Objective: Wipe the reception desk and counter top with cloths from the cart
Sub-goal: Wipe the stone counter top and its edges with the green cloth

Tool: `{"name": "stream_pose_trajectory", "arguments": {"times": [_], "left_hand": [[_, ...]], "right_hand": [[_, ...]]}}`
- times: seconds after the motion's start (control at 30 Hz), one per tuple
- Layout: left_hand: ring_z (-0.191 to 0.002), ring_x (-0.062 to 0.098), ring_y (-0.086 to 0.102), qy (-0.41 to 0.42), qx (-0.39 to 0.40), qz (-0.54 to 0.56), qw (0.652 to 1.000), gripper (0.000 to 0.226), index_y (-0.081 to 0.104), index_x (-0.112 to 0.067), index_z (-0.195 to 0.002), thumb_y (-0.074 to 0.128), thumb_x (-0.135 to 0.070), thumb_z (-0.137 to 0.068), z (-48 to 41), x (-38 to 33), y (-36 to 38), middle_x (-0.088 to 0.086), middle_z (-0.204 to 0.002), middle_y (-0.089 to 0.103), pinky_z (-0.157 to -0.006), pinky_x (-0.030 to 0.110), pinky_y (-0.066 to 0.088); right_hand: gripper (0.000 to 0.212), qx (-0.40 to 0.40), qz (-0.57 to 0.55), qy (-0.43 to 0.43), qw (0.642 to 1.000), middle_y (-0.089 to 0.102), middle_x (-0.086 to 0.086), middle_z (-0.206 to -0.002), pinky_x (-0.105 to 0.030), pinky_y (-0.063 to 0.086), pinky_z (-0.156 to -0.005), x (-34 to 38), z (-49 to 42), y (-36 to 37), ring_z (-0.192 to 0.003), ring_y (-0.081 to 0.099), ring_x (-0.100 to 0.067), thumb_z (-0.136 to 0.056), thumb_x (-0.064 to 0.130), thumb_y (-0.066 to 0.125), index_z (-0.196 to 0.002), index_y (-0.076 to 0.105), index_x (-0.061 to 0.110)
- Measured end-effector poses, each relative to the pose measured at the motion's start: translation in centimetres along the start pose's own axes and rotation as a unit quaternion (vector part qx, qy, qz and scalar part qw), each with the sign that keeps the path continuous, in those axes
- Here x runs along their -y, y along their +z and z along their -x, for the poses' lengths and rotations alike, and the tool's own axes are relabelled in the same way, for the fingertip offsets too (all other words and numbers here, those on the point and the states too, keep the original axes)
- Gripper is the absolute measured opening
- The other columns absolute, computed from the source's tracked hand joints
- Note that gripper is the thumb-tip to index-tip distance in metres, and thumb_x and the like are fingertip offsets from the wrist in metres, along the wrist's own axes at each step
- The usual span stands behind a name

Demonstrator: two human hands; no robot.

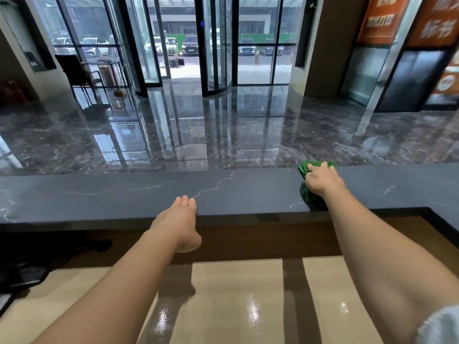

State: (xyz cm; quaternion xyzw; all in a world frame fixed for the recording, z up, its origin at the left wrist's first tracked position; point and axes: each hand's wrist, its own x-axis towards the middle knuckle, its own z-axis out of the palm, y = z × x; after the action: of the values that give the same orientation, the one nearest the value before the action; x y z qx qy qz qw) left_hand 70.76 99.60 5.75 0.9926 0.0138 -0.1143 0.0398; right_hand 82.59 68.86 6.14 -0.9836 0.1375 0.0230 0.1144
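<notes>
Sleeve (439, 326) cropped, right hand (321, 181) gripping green cloth (303, 169) — mostly hidden

Both bare forearms reach forward, well apart. The left hand (177, 219) lies palm down, its straight fingers together on the near edge of the counter top (124, 194) (thumb hanging below that edge). The right hand (321, 181), stretched farther out, bends its fingers over a bunched green cloth (303, 168), pressing down.
</notes>
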Motion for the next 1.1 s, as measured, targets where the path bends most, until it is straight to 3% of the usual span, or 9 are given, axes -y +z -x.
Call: {"name": "stream_pose_trajectory", "arguments": {"times": [0.2,0.33,0.4,0.57,0.73,1.0,1.1], "left_hand": [[-0.146,0.025,0.017,0.009,0.008,-0.005,1.000,0.087,0.009,-0.014,-0.154,0.059,-0.013,-0.082,-0.2,0.0,-0.2,0.006,-0.158,0.015,-0.112,0.040,0.036],[-0.149,0.025,0.004,0.010,0.023,-0.011,1.000,0.090,0.003,-0.013,-0.154,0.059,-0.015,-0.084,-0.1,0.3,-0.4,0.006,-0.161,0.003,-0.117,0.041,0.026],[-0.149,0.025,0.004,0.015,0.035,-0.029,0.999,0.086,0.007,-0.010,-0.153,0.057,-0.017,-0.084,-0.1,0.2,-0.7,0.008,-0.160,0.006,-0.118,0.040,0.024],[-0.128,0.027,0.043,0.018,0.024,-0.076,0.997,0.053,0.043,-0.013,-0.136,0.052,-0.022,-0.084,-0.3,-0.2,-2.1,0.009,-0.139,0.042,-0.102,0.040,0.045],[-0.126,0.024,0.043,0.073,-0.007,-0.087,0.993,0.055,0.044,-0.016,-0.133,0.052,-0.023,-0.079,0.2,-3.4,-1.7,0.004,-0.132,0.044,-0.096,0.038,0.048],[-0.146,0.022,0.018,0.140,-0.023,-0.089,0.986,0.075,0.019,-0.017,-0.152,0.049,-0.022,-0.084,-0.1,-12.1,-1.8,0.004,-0.159,0.019,-0.109,0.039,0.038],[-0.145,0.022,0.022,0.158,-0.029,-0.093,0.983,0.074,0.023,-0.017,-0.151,0.051,-0.024,-0.083,-0.9,-15.3,-1.8,0.005,-0.157,0.024,-0.110,0.039,0.037]], "right_hand": [[0.050,-0.005,0.004,-0.109,0.994,0.010,-0.014,-0.162,-0.048,0.021,-0.117,9.1,4.8,3.0,-0.148,0.012,-0.032,-0.100,0.021,0.027,-0.150,0.032,0.022],[0.049,0.018,-0.007,-0.214,0.977,0.007,-0.012,-0.163,-0.047,0.017,-0.119,15.9,9.3,5.1,-0.149,0.008,-0.030,-0.101,0.024,0.031,-0.150,0.032,0.023],[0.049,0.035,-0.006,-0.253,0.967,0.006,-0.010,-0.163,-0.046,0.015,-0.120,17.4,10.6,5.5,-0.150,0.006,-0.029,-0.102,0.027,0.033,-0.151,0.031,0.024],[0.051,0.060,0.002,-0.303,0.951,0.005,-0.004,-0.164,-0.042,0.012,-0.121,14.9,10.6,5.3,-0.150,0.004,-0.023,-0.102,0.027,0.032,-0.153,0.025,0.030],[0.051,0.040,0.003,-0.268,0.963,0.007,-0.002,-0.164,-0.036,0.013,-0.121,8.3,9.9,3.1,-0.150,0.006,-0.020,-0.104,0.026,0.030,-0.154,0.024,0.030],[0.050,0.020,-0.020,-0.120,0.992,0.006,0.002,-0.164,-0.033,0.015,-0.118,-6.4,6.2,-1.2,-0.150,0.006,-0.015,-0.104,0.024,0.029,-0.153,0.026,0.031],[0.050,0.011,-0.012,-0.059,0.998,0.006,0.000,-0.164,-0.037,0.017,-0.118,-11.9,4.3,-2.6,-0.150,0.006,-0.018,-0.104,0.022,0.028,-0.154,0.026,0.029]]}}
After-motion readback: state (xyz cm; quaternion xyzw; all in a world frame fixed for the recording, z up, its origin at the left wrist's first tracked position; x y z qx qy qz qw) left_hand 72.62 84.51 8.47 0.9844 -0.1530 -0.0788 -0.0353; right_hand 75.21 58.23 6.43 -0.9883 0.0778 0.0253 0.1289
